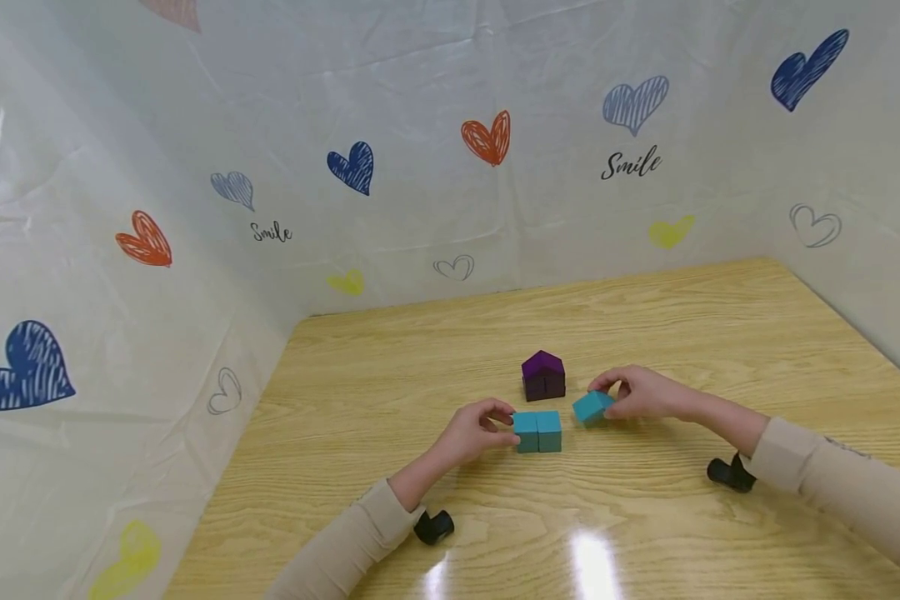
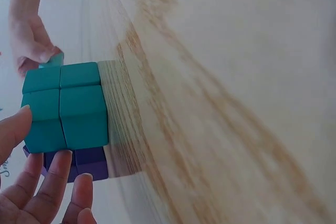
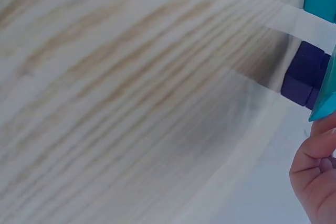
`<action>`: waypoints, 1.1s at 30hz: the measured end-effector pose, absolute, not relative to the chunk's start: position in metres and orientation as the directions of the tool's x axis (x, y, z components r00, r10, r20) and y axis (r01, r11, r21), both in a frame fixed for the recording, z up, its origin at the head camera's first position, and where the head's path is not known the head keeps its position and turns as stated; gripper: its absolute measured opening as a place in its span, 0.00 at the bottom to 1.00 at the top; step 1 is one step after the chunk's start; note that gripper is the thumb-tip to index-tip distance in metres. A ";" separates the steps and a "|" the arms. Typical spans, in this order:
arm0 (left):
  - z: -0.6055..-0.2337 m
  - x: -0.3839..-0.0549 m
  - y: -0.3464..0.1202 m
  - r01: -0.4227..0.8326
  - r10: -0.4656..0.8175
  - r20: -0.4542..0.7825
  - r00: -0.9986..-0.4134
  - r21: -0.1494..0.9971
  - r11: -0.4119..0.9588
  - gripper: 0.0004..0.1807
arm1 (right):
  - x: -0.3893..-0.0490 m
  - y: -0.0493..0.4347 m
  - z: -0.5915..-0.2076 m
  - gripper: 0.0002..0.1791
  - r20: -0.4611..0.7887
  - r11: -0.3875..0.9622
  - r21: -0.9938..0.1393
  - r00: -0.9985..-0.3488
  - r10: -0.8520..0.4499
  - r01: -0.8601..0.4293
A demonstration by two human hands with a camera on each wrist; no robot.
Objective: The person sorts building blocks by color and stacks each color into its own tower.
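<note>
Two teal cubes (image 1: 537, 433) stand side by side on the table. My left hand (image 1: 468, 432) pinches the left one, thumb at its front and fingertips at its back; in the left wrist view thumb and fingers sit on opposite sides of the teal cubes (image 2: 84, 116). To their right, my right hand (image 1: 643, 393) holds a tilted teal triangular block (image 1: 591, 407) between thumb and fingers; its pointed edge shows in the right wrist view. Just behind the cubes stands a dark purple house of blocks (image 1: 543, 379), two cubes under a peaked roof.
The wood-grain table (image 1: 390, 358) spreads around the blocks. A white sheet (image 1: 420, 225) printed with hearts hangs along its back and sides. A black device (image 1: 435, 527) sits at the left wrist, another black device (image 1: 731, 473) at the right.
</note>
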State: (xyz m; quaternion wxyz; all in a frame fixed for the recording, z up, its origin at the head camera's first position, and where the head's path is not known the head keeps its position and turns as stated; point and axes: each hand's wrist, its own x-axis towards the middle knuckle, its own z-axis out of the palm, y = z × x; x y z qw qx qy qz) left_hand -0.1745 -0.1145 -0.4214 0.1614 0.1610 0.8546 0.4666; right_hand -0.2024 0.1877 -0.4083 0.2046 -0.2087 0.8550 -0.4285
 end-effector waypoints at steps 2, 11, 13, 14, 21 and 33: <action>-0.422 -0.174 -0.115 0.123 0.425 -0.124 -0.897 0.852 0.509 0.17 | -0.202 0.187 -0.405 0.23 -0.154 0.537 -0.821 -0.829 -0.537 -0.194; -0.422 -0.173 -0.115 0.132 0.423 -0.104 -0.900 0.860 0.492 0.17 | -0.194 0.178 -0.390 0.24 -0.088 0.525 -0.817 -0.847 -0.524 -0.240; -0.421 -0.171 -0.115 0.136 0.423 -0.100 -0.901 0.858 0.495 0.17 | -0.191 0.174 -0.387 0.25 -0.087 0.521 -0.820 -0.848 -0.523 -0.237; -0.420 -0.170 -0.115 0.138 0.422 -0.099 -0.901 0.857 0.496 0.17 | -0.190 0.171 -0.386 0.25 -0.083 0.518 -0.821 -0.847 -0.525 -0.241; -0.390 -0.156 -0.110 0.136 0.426 -0.101 -0.899 0.861 0.491 0.15 | -0.186 0.157 -0.382 0.24 -0.053 0.508 -0.821 -0.852 -0.522 -0.261; -0.377 -0.151 -0.108 0.145 0.433 -0.098 -0.896 0.856 0.495 0.16 | -0.184 0.131 -0.384 0.21 -0.027 0.469 -0.839 -0.838 -0.544 -0.277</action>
